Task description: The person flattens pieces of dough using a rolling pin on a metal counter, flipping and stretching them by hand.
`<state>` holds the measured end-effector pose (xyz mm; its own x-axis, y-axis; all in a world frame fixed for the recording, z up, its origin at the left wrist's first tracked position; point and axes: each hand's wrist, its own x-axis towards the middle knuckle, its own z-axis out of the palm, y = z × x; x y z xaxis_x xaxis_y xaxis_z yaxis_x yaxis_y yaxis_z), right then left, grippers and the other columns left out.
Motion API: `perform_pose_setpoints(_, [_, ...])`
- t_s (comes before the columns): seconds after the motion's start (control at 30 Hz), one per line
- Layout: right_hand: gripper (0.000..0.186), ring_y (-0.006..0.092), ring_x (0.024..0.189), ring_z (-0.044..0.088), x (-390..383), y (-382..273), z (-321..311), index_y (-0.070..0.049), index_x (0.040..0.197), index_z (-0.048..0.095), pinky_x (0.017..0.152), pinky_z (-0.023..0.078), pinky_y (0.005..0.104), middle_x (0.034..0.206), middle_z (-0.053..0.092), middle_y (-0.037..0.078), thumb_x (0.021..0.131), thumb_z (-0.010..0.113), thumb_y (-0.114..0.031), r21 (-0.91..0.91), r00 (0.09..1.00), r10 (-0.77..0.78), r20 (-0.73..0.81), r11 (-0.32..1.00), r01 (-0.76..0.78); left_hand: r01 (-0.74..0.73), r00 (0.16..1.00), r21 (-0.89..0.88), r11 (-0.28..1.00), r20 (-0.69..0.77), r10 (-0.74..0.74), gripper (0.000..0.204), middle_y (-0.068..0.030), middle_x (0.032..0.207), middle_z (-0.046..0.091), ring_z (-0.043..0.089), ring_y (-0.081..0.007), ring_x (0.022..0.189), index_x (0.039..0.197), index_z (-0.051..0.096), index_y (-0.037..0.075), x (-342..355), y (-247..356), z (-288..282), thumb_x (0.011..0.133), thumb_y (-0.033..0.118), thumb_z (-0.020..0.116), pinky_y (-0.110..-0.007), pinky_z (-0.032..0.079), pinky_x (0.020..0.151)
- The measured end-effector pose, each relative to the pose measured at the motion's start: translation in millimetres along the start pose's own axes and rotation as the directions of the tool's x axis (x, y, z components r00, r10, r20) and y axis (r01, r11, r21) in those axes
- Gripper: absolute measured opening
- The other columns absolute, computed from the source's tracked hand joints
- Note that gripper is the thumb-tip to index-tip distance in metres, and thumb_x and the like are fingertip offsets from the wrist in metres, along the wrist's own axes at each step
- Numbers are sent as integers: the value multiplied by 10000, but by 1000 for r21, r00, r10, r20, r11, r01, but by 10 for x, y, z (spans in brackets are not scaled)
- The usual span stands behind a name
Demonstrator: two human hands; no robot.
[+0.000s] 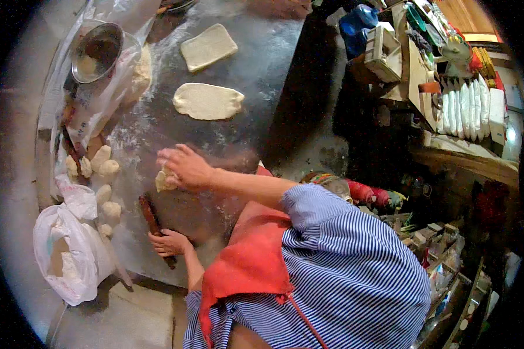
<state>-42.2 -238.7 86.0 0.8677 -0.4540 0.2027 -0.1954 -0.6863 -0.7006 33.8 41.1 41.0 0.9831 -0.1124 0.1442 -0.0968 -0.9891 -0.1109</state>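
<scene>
My right hand (186, 167) is over a small piece of dough (162, 183) on the dark, floured worktop (233, 58), its fingers curled over it and hiding most of it. Closer to my body, my left hand (172, 243) grips a dark brown wooden rolling pin (149, 215) near its lower end. Beyond the hands lie two flattened dough sheets: an oval one (208, 102) and, farther off, a roughly rectangular one (209, 47). Several small dough lumps (109, 167) sit to the left of my hands.
At the worktop's left edge are a metal bowl (98, 52), clear plastic sheeting over a larger dough mass (141, 75), and a white bag (70, 256) of what looks like flour. To the right stand a cluttered shelf with white packets (464, 109), a plastic crate (383, 55) and a blue container (358, 29).
</scene>
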Motion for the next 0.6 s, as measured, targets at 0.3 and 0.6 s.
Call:
perform_pose_setpoints(0.3, [577,235,1502,284,-1140,723,-648,-175,1496,431,1234,170,469,1600,360,67,979,558,-396,-403,999,40,32,915,-24,-58,992,-26,998,-117,54,479,-67,1399,561,536,-298,1241,1426,480,182,-34,-26,95,965,295,550,-505,354,1034])
perform_pose_setpoints(0.6, [561,235,1487,300,-1170,768,-623,-186,1504,418,1227,179,473,1593,363,57,992,519,-392,-478,1000,-21,-13,878,12,-8,996,-33,999,-85,5,472,-46,1377,569,535,-295,1233,1421,489,184,-17,82,-15,965,293,548,-488,344,1061])
